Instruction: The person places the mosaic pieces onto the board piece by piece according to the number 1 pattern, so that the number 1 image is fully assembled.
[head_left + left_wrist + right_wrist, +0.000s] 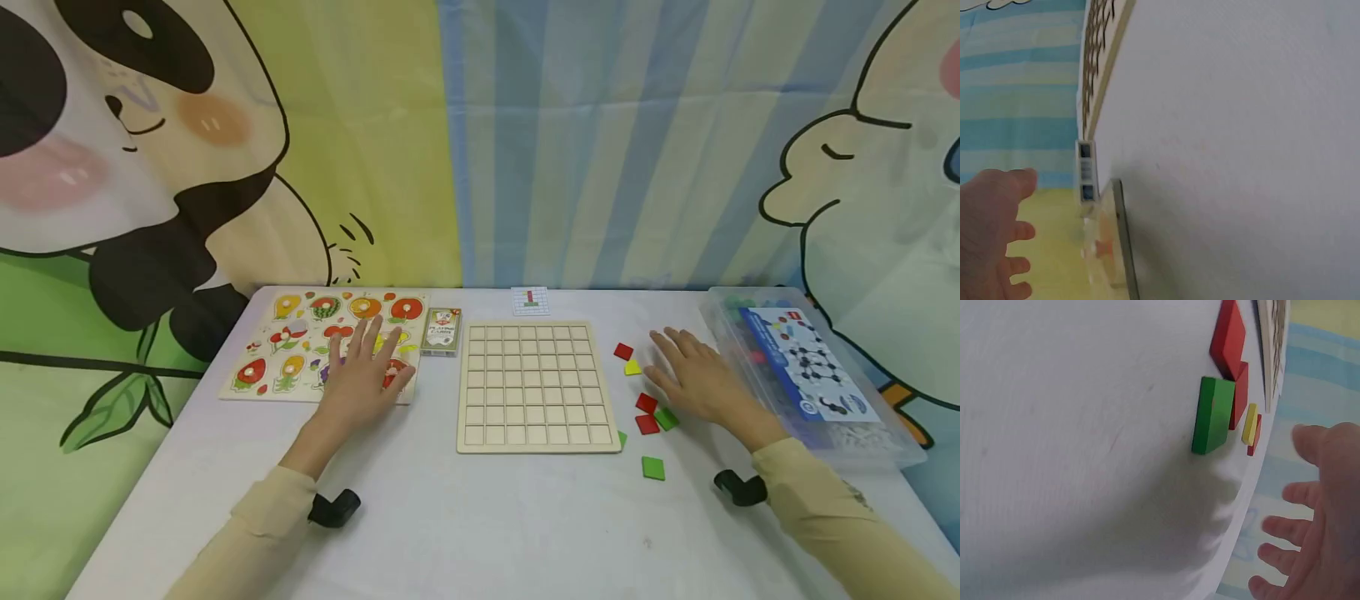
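Observation:
My left hand (360,379) is held with fingers spread over the fruit puzzle board (292,354) on the left and holds nothing. In the left wrist view its fingers show above the level of the table. My right hand (697,379), fingers spread and holding nothing, hovers to the right of several loose square tiles. Among those are a red tile (623,352), a yellow tile (633,367) and a green tile (653,468). Between the hands lies a wooden grid board (536,387) with bare squares. One green tile (622,439) is partly hidden at its right edge.
A boxed deck of playing cards (441,332) lies between the puzzle and the grid board. Behind the grid is a small card (530,301) with a printed pattern. A clear plastic case (885,433) with a blue-and-white label stands at the right edge of the white table (480,533).

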Demonstrator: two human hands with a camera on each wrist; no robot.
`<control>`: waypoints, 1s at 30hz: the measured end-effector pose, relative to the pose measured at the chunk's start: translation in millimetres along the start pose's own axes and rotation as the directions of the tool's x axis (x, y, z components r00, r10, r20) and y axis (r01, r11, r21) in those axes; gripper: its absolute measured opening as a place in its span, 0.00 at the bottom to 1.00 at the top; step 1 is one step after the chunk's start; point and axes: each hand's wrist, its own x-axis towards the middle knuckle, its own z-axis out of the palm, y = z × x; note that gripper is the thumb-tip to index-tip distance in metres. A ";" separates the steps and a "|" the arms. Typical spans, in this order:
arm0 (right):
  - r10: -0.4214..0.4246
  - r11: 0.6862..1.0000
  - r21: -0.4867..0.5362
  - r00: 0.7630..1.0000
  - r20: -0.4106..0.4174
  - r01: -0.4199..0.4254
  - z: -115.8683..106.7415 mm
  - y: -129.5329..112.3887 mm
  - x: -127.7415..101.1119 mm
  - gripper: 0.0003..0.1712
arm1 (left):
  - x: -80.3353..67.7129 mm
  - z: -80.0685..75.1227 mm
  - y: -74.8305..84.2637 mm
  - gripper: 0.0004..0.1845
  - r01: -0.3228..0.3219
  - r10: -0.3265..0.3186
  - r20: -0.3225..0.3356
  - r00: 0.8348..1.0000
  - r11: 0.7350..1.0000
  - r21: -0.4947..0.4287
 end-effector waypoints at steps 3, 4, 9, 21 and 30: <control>-0.036 0.996 0.081 0.999 0.027 0.034 1.8 0.4 3.3 0.37 | -0.8 0.1 17.1 0.28 -0.123 0.125 0.012 0.992 0.987 -0.107; -0.052 0.993 0.112 0.998 0.028 0.049 3.4 0.6 4.0 0.35 | -1.1 1.0 24.1 0.25 -0.165 0.170 0.019 0.985 0.975 -0.147; -0.080 0.959 0.271 0.996 -0.043 0.088 16.4 -0.2 6.8 0.24 | -0.7 16.5 57.4 0.18 -0.281 0.310 0.046 0.950 0.907 -0.314; -0.091 0.954 0.269 0.985 -0.148 0.129 27.5 -16.2 14.8 0.14 | -4.0 66.5 61.3 0.14 -0.331 0.322 -0.094 0.942 0.850 -0.410; -0.120 0.969 0.198 0.981 -0.155 0.149 26.7 -16.4 16.3 0.17 | -5.0 74.5 60.5 0.14 -0.351 0.314 -0.159 0.936 0.798 -0.489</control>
